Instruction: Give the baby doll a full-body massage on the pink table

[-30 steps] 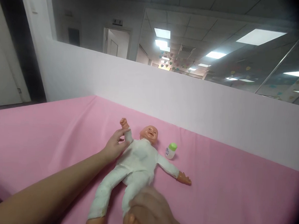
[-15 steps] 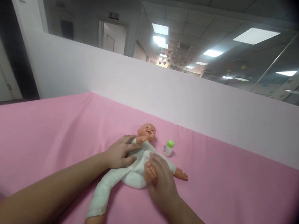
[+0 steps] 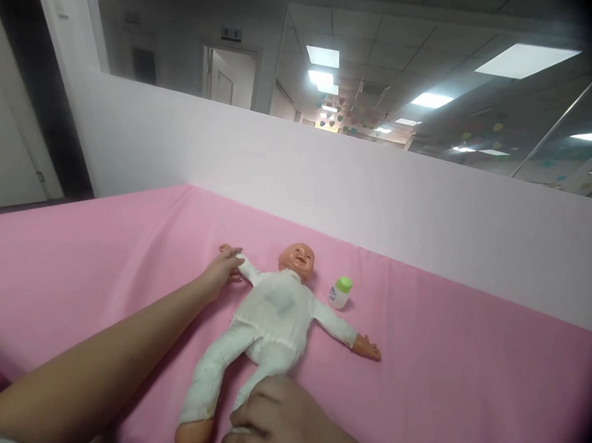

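Observation:
A baby doll (image 3: 276,306) with a white cloth body lies on its back on a pink sheet (image 3: 442,361), arms spread out. My left hand (image 3: 222,270) is closed round the doll's arm at the left, near its small hand. At the bottom, my right hand (image 3: 278,419) has its fingers curled over the doll's lower leg on the right side, hiding that foot. The doll's other leg lies stretched toward the bottom edge. A small bottle with a green cap (image 3: 340,292) stands beside the doll's head, touched by neither hand.
Behind the pink surface runs a low white wall (image 3: 328,170), topped by a glass pane showing ceiling lights and hanging hearts. A doorway (image 3: 229,79) shows through the glass, and another door (image 3: 13,134) is at far left.
My left hand has moved from the doll's chest out to its arm, which now lies outstretched. My right hand has brought the raised leg down toward the bottom edge. The view has shifted slightly.

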Motion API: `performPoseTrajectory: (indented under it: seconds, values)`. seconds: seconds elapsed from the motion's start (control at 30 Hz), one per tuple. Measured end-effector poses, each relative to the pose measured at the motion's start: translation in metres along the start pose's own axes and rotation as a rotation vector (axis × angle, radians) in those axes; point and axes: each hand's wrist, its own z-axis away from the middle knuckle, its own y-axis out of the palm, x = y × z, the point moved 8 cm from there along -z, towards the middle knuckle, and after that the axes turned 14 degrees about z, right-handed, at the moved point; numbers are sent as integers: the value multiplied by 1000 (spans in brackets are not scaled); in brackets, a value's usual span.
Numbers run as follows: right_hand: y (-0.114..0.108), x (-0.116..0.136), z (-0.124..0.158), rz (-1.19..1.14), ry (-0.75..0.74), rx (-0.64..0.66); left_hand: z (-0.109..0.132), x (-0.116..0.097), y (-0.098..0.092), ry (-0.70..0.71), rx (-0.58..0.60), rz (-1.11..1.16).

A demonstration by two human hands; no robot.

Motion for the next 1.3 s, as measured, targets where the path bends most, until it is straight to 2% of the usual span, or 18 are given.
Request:
performPoseTrajectory:
  seconds: [0.07, 0.17, 0.27, 0.33, 0.4, 0.5, 0.63, 0.77, 0.9, 1.0, 1.1, 1.2, 1.3]
  values:
    - [3, 0, 2, 0, -4, -23, 4, -4, 3, 54, 20, -27]
    - [-2, -6, 8, 28, 59, -88, 22, -19, 20, 247, 137, -175]
    - [-19, -19, 19, 89, 209, -275, 56, -36, 54, 495, 390, -418]
    - [-30, -31, 29, 152, 329, -393, 79, -39, 78, 606, 574, -613]
    - [-34, -46, 37, 222, 450, -434, 93, -34, 93, 645, 695, -771]
    - [-30, -73, 43, 273, 578, -361, 97, -24, 100, 641, 745, -901]
    - [-20, -105, 48, 271, 691, -233, 90, -15, 98, 618, 719, -960]
    - [-19, -110, 50, 256, 699, -217, 92, -21, 97, 639, 674, -910]
    - [-30, -92, 42, 235, 589, -242, 75, -27, 82, 613, 453, -804]
    - [-40, -72, 31, 205, 474, -276, 47, -24, 55, 529, 230, -697]
    - [-41, -48, 21, 90, 327, -296, 18, -13, 21, 361, 41, -600]
    - [-19, -30, 14, -51, 260, -193, 2, -7, -1, 253, -45, -545]
    - [12, -22, 13, -94, 272, -33, -2, -7, -7, 243, -51, -561]
